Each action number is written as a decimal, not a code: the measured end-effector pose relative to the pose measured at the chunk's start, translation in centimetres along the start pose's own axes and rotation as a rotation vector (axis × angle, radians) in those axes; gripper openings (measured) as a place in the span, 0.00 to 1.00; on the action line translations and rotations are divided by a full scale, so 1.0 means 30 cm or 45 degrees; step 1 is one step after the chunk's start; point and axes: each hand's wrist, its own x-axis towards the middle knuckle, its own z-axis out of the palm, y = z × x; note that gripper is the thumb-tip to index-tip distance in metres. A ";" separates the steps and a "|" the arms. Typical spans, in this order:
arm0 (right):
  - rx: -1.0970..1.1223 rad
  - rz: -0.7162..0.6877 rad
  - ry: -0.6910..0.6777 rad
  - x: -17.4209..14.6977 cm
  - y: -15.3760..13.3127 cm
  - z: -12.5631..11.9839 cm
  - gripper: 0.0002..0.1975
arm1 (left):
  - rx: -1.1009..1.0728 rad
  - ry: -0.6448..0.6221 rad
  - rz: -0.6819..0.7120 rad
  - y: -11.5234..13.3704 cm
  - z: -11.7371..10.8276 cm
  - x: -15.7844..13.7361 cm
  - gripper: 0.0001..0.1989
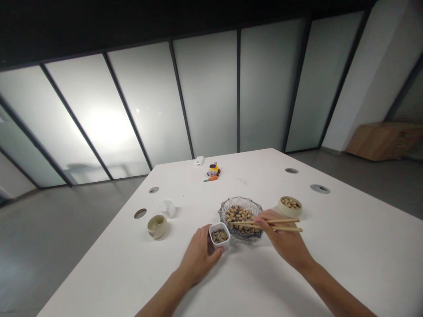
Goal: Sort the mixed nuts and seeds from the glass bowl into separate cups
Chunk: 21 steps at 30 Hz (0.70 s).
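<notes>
Steadying a small white cup [226,245] at the lower middle of the frame, my left hand [199,252] has its thumb on the near side and its fingers round the left side, probably so it won't slide or tip. Striped seeds [220,236] lie inside it. My right hand [282,237], right of centre, grips a pair of chopsticks [284,221] between thumb and fingers, tips pointing left; I can't tell whether anything is pinched between them.

Under the tips is the glass bowl [247,238], holding pale nuts [238,213] and more seeds. The cup sits just beside its near left edge, which seems to make for a short reach, though the raised, wavy rim stands between the two. Just beyond my right hand, a beige bowl [290,212] with more nuts stands close enough that my knuckles could knock it.

Left of centre, well apart from my left hand, are a green bowl [157,229] and, behind it, a clear cup [167,209]. Farther up the white table [185,189] lie a toy carrot [211,178], a toy car [213,170] and a white box [198,161], all out of the way. Frosted panels [208,97] stretch across behind, with a wooden cabinet [383,141] at the right edge.
</notes>
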 end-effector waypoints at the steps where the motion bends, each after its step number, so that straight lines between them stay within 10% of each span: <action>1: 0.020 0.001 -0.059 -0.004 0.004 0.006 0.22 | -0.001 0.004 0.004 -0.001 0.000 0.001 0.28; 7: 0.089 0.010 -0.217 -0.022 0.019 0.021 0.17 | -0.014 0.008 0.014 -0.003 -0.001 0.000 0.28; 21: 0.069 -0.072 0.102 0.000 -0.025 -0.012 0.22 | 0.029 0.008 0.008 -0.013 0.003 0.000 0.28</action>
